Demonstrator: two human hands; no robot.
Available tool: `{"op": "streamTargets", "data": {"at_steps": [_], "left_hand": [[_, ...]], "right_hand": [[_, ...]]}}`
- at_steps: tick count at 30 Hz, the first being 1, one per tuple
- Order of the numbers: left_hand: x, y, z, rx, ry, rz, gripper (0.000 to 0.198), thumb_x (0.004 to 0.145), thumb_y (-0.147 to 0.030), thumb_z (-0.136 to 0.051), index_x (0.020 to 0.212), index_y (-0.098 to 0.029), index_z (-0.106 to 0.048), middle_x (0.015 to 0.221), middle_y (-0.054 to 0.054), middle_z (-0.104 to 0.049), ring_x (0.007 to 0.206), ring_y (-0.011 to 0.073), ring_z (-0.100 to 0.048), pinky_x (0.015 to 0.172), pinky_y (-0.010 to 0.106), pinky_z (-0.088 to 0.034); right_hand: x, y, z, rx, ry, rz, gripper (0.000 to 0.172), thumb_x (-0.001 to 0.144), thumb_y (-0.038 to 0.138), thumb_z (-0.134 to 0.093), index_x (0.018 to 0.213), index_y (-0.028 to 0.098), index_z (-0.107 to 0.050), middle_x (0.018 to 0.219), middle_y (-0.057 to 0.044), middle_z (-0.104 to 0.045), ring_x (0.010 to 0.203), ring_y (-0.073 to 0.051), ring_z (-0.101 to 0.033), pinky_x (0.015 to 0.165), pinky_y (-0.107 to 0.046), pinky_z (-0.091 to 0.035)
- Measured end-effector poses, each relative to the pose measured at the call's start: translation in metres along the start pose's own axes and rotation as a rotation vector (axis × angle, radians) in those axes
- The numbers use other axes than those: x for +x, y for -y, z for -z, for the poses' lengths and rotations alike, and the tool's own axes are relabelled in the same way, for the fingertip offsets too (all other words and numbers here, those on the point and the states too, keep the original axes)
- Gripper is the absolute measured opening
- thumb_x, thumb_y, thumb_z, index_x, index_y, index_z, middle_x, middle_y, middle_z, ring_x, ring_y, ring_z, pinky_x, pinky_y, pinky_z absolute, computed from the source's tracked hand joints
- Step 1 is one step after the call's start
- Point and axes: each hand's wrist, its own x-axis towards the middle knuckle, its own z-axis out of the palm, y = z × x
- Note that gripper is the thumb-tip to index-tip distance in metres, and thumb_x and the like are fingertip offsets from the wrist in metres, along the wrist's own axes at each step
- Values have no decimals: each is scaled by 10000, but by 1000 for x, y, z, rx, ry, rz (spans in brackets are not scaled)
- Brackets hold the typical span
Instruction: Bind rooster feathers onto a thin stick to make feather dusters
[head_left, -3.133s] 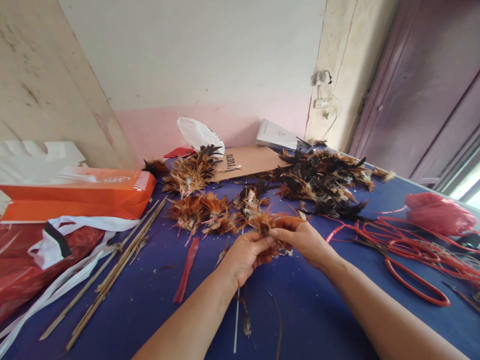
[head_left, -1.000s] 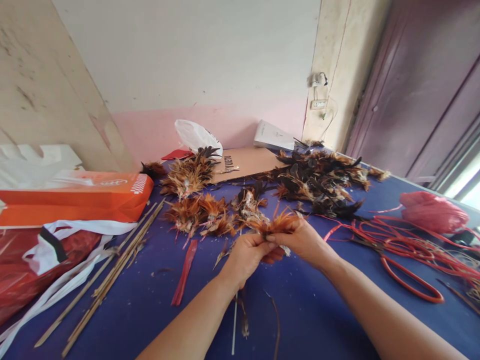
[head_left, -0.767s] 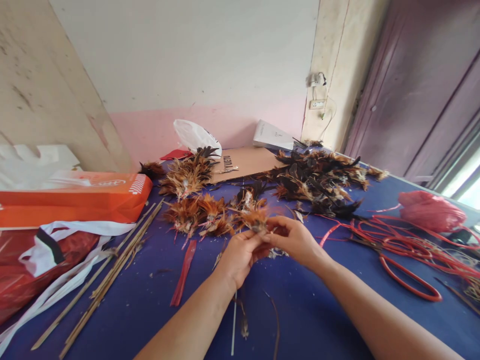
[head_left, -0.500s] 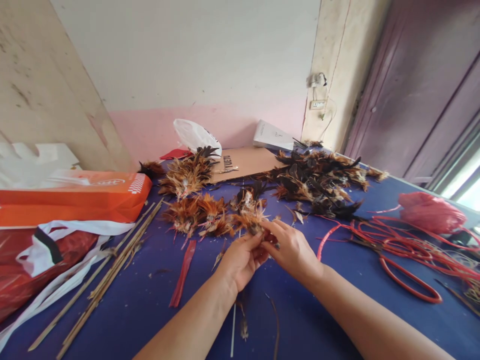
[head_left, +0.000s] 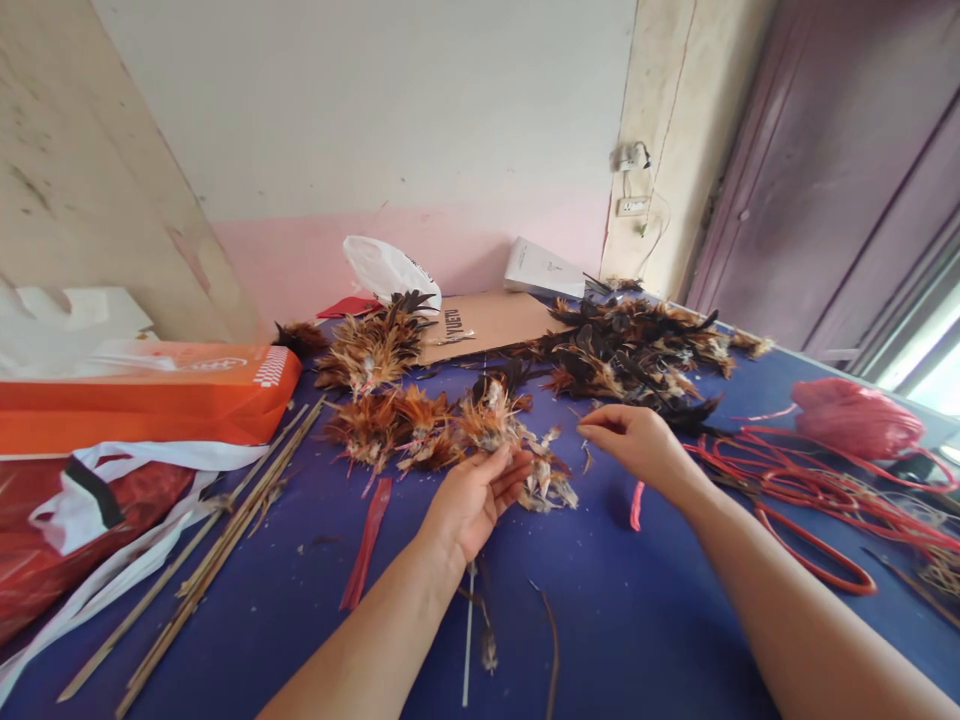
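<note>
With its palm turned up and fingers curled, my left hand (head_left: 472, 500) holds a bunch of brown and white feathers (head_left: 491, 415) between thumb and fingers; its lower end is hidden. Off to the right, above the table, my right hand (head_left: 645, 445) pinches a thin, small feather (head_left: 574, 412) at its fingertips. Loose grey-white feathers (head_left: 551, 485) lie between the two hands. Left of the held bunch sit tied orange-brown feather bunches (head_left: 367, 425). A large heap of dark feathers (head_left: 622, 355) lies beyond my right hand.
Thin sticks (head_left: 225, 540) and an orange bag (head_left: 150, 400) lie left. A flat red plastic strip (head_left: 367, 545) is on the blue table. Right are red-handled scissors (head_left: 817, 560), tangled pink cord (head_left: 795, 480) and a pink roll (head_left: 859, 420). A cardboard sheet (head_left: 510, 320) lies behind.
My right hand has moved away from my left, to the right and slightly up. The loose grey-white feathers now show between them. My left hand has stayed nearly in place.
</note>
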Motion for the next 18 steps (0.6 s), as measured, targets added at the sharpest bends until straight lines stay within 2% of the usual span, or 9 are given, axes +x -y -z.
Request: {"op": "streamTargets", "data": {"at_steps": [3, 7, 13, 16, 18], "left_hand": [[2, 0, 2, -10, -18, -1, 134, 725, -173, -616, 841, -111, -641, 867, 102, -678, 749, 142, -638, 598, 195, -492], [4, -1, 3, -27, -22, -16, 110, 732, -162, -605, 823, -111, -642, 855, 92, -677, 711, 123, -635, 581, 186, -489], [3, 0, 3, -49, -17, -19, 99, 730, -152, -605, 811, -108, -642, 845, 89, -674, 694, 109, -628, 557, 168, -476], [2, 2, 3, -55, -7, -8, 94, 734, -149, -600, 808, -106, -640, 841, 88, -673, 680, 107, -625, 543, 167, -472], [2, 3, 3, -57, -4, -2, 97, 738, -143, -594, 815, -103, -637, 837, 90, -673, 668, 105, -623, 531, 164, -467]], "right_hand": [[7, -18, 7, -149, 47, -142, 203, 674, 353, -559, 661, 187, -675, 554, -9, -610, 540, -142, -541, 509, -238, -386], [5, -25, 1, -335, 68, -145, 162, 668, 314, -558, 625, 205, -670, 603, -25, -628, 592, -160, -559, 535, -249, -369], [4, -38, -9, -476, 22, -90, 206, 730, 245, -495, 834, 225, -672, 772, -44, -639, 704, -168, -579, 587, -249, -382], [7, -40, -16, -558, 51, 9, 288, 764, 213, -454, 988, 231, -633, 878, -60, -608, 749, -169, -580, 613, -253, -390], [9, -36, -20, -646, 100, 51, 295, 778, 198, -436, 994, 238, -632, 889, -68, -592, 773, -173, -578, 617, -252, -387]]}}
